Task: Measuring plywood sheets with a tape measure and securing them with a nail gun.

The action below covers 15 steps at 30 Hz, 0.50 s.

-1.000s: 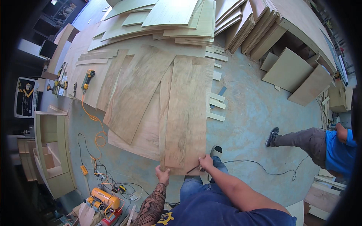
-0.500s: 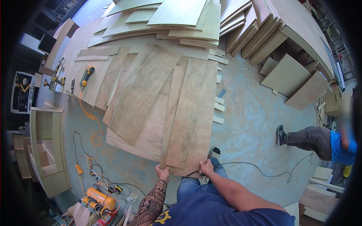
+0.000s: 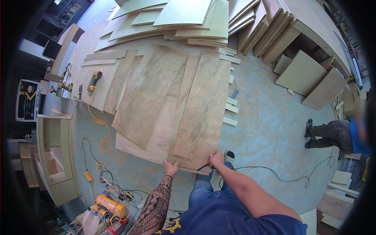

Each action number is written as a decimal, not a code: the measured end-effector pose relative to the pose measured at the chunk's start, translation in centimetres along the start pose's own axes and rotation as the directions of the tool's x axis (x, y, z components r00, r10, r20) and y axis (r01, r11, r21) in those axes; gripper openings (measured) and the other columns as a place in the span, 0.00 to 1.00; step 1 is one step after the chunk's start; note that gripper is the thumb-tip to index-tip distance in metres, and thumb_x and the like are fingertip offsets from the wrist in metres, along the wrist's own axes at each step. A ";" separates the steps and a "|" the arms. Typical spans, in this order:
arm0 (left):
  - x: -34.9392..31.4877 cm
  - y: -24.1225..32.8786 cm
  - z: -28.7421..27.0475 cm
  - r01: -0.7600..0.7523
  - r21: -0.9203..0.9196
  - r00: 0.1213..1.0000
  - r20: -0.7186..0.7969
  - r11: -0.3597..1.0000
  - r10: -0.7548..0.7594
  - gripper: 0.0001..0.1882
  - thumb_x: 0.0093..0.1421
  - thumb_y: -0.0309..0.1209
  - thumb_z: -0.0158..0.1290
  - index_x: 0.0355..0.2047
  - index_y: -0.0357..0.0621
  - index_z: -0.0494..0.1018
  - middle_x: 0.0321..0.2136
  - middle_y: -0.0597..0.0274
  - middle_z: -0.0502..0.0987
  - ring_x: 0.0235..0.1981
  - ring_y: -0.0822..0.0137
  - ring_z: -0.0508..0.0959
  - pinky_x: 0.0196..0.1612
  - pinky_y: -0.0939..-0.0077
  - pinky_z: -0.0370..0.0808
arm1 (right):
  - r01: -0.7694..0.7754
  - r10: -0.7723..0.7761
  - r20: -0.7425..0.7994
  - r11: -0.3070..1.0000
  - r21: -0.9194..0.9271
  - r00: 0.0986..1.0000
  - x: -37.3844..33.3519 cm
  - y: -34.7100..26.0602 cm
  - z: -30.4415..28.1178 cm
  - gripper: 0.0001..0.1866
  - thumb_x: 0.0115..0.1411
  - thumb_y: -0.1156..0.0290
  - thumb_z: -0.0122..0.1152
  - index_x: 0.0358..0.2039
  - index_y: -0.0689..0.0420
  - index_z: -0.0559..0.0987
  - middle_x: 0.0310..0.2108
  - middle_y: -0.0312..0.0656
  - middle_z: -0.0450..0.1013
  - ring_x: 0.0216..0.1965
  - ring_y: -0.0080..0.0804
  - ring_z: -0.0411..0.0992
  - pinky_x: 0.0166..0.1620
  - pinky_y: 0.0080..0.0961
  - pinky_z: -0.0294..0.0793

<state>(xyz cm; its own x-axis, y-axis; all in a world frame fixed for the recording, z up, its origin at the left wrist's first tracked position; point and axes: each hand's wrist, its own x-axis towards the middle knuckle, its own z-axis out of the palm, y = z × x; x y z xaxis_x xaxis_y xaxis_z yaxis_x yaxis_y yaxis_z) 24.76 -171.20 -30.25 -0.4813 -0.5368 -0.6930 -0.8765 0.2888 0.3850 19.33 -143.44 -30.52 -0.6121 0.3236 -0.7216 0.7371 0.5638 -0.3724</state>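
At near edge of long brown plywood sheet (image 3: 208, 137), left hand (image 3: 170, 169) and right hand (image 3: 216, 158) (right corner) clamped on it; sheet extends forward.

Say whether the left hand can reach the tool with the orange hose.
Probably not without stepping closer: the left hand holds the plywood sheet at its edge, and the tool lies farther ahead, past other boards.

Your left hand (image 3: 170, 169), half past six in view, gripping; tattooed left forearm (image 3: 156, 201), aimed at one o'clock. Your right hand (image 3: 216, 159), five o'clock, gripping; bare right forearm (image 3: 237, 179), aimed at ten.
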 end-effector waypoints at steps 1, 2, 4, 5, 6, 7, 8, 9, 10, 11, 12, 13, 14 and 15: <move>-0.1 0.0 -0.4 -0.051 0.200 0.999 0.018 0.978 0.049 0.45 0.54 0.36 0.65 0.63 0.30 0.52 0.55 0.33 0.71 0.57 0.43 0.74 0.60 0.59 0.71 | 0.008 -0.008 0.006 1.000 0.001 1.000 -0.1 -0.1 0.1 0.20 0.57 0.65 0.65 0.47 0.64 0.77 0.45 0.62 0.78 0.49 0.60 0.76 0.53 0.48 0.76; -0.2 0.0 -0.7 -0.048 0.199 0.999 0.010 0.979 0.046 0.45 0.54 0.36 0.65 0.63 0.30 0.52 0.55 0.33 0.71 0.57 0.43 0.74 0.60 0.59 0.71 | 0.002 -0.002 0.004 1.000 -0.016 1.000 -0.3 -0.2 0.2 0.20 0.58 0.66 0.65 0.47 0.64 0.77 0.45 0.62 0.78 0.50 0.60 0.76 0.53 0.48 0.76; 0.0 -1.0 -0.8 -0.079 0.180 0.997 0.013 0.981 0.078 0.43 0.53 0.36 0.66 0.61 0.29 0.55 0.50 0.33 0.75 0.54 0.43 0.76 0.58 0.59 0.72 | -0.008 0.008 0.001 1.000 -0.027 1.000 -0.3 0.2 0.3 0.20 0.58 0.66 0.64 0.47 0.64 0.77 0.45 0.61 0.78 0.50 0.60 0.76 0.53 0.48 0.76; 0.2 -1.5 -0.8 -0.078 0.183 0.997 0.014 0.980 0.077 0.43 0.53 0.36 0.66 0.61 0.29 0.55 0.50 0.33 0.75 0.54 0.43 0.76 0.58 0.59 0.72 | 0.006 -0.005 0.011 0.999 -0.033 1.000 -0.3 0.5 0.5 0.20 0.57 0.65 0.64 0.46 0.64 0.77 0.44 0.61 0.78 0.49 0.59 0.76 0.53 0.47 0.75; 0.6 -1.9 -0.7 -0.070 0.192 0.997 -0.010 0.979 0.073 0.41 0.53 0.36 0.66 0.60 0.30 0.58 0.49 0.38 0.76 0.51 0.48 0.78 0.54 0.61 0.74 | 0.018 -0.017 0.017 0.999 -0.038 1.000 -0.1 0.8 0.6 0.20 0.56 0.63 0.64 0.44 0.64 0.78 0.44 0.61 0.78 0.48 0.58 0.77 0.53 0.47 0.75; 0.8 -2.2 -0.3 -0.061 0.202 0.997 -0.032 0.977 0.069 0.39 0.53 0.36 0.67 0.59 0.30 0.61 0.47 0.43 0.77 0.47 0.53 0.79 0.50 0.63 0.76 | 0.012 -0.012 0.015 0.999 -0.035 1.000 0.1 1.2 0.8 0.20 0.56 0.63 0.64 0.44 0.64 0.78 0.44 0.61 0.78 0.48 0.58 0.77 0.53 0.47 0.75; 1.2 -2.4 0.4 -0.065 0.206 0.997 -0.026 0.976 0.071 0.39 0.53 0.36 0.67 0.59 0.30 0.61 0.47 0.43 0.77 0.47 0.53 0.79 0.50 0.63 0.76 | 0.052 -0.052 -0.004 0.998 -0.038 0.999 0.4 1.7 0.9 0.19 0.56 0.63 0.64 0.43 0.65 0.79 0.43 0.61 0.78 0.48 0.59 0.77 0.53 0.47 0.76; 1.7 -2.5 0.9 -0.005 0.090 0.999 -0.038 0.996 0.008 0.37 0.54 0.36 0.67 0.57 0.30 0.62 0.45 0.45 0.77 0.43 0.57 0.79 0.45 0.64 0.76 | 0.093 -0.094 -0.015 0.995 -0.043 0.995 0.2 1.8 1.0 0.19 0.56 0.63 0.63 0.42 0.65 0.80 0.43 0.61 0.78 0.48 0.59 0.77 0.52 0.47 0.76; 2.0 -2.9 1.3 0.055 -0.029 0.998 -0.043 0.998 -0.056 0.35 0.54 0.36 0.66 0.55 0.30 0.64 0.43 0.47 0.78 0.39 0.60 0.79 0.40 0.66 0.77 | 0.088 -0.088 -0.012 0.995 -0.043 0.996 0.4 1.8 0.9 0.19 0.56 0.63 0.63 0.42 0.65 0.80 0.43 0.61 0.78 0.48 0.59 0.77 0.52 0.47 0.76; 2.4 -3.1 1.6 0.058 -0.024 0.997 -0.042 0.998 -0.059 0.35 0.54 0.36 0.66 0.55 0.30 0.64 0.43 0.47 0.78 0.39 0.60 0.79 0.40 0.66 0.77 | 0.066 -0.065 0.011 0.996 -0.062 0.998 0.9 1.7 0.7 0.19 0.56 0.62 0.62 0.40 0.66 0.81 0.41 0.61 0.79 0.47 0.59 0.77 0.52 0.47 0.76; 3.8 -4.8 0.4 0.081 -0.134 0.995 -0.042 0.988 -0.087 0.34 0.54 0.37 0.67 0.54 0.30 0.65 0.41 0.49 0.78 0.37 0.63 0.78 0.37 0.67 0.76 | 0.079 -0.075 0.059 0.994 -0.074 0.995 0.4 0.1 1.0 0.20 0.57 0.61 0.61 0.38 0.67 0.82 0.40 0.61 0.79 0.46 0.59 0.78 0.51 0.47 0.76; 4.5 -5.7 0.0 0.097 -0.241 0.994 -0.020 0.966 -0.105 0.34 0.54 0.37 0.67 0.53 0.30 0.66 0.40 0.51 0.78 0.35 0.66 0.77 0.34 0.69 0.75 | 0.097 -0.092 0.072 0.993 -0.070 0.993 0.3 -0.3 1.1 0.20 0.57 0.61 0.61 0.38 0.67 0.82 0.40 0.61 0.79 0.46 0.59 0.78 0.51 0.47 0.76; 4.6 -5.6 0.3 0.098 -0.246 0.994 -0.021 0.964 -0.106 0.34 0.54 0.37 0.67 0.53 0.30 0.66 0.40 0.51 0.78 0.35 0.66 0.77 0.34 0.69 0.75 | 0.120 -0.112 0.091 0.988 -0.096 0.990 0.9 0.1 0.9 0.20 0.57 0.59 0.60 0.36 0.67 0.82 0.38 0.61 0.79 0.45 0.59 0.78 0.51 0.48 0.76; 4.5 -5.3 0.4 0.084 -0.173 0.995 -0.030 0.981 -0.091 0.33 0.55 0.37 0.66 0.54 0.30 0.66 0.40 0.53 0.78 0.35 0.67 0.77 0.34 0.70 0.75 | 0.151 -0.137 0.116 0.981 -0.122 0.984 1.5 0.3 0.8 0.21 0.57 0.58 0.59 0.34 0.67 0.83 0.36 0.62 0.79 0.43 0.58 0.78 0.50 0.48 0.77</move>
<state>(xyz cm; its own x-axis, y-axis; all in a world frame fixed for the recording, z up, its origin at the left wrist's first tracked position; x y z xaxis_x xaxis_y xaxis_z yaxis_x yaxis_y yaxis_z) 27.22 -174.82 -35.65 -0.3995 -0.5844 -0.7063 -0.8995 0.1013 0.4249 18.90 -143.44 -32.18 -0.6698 0.1535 -0.7265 0.5961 0.6945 -0.4029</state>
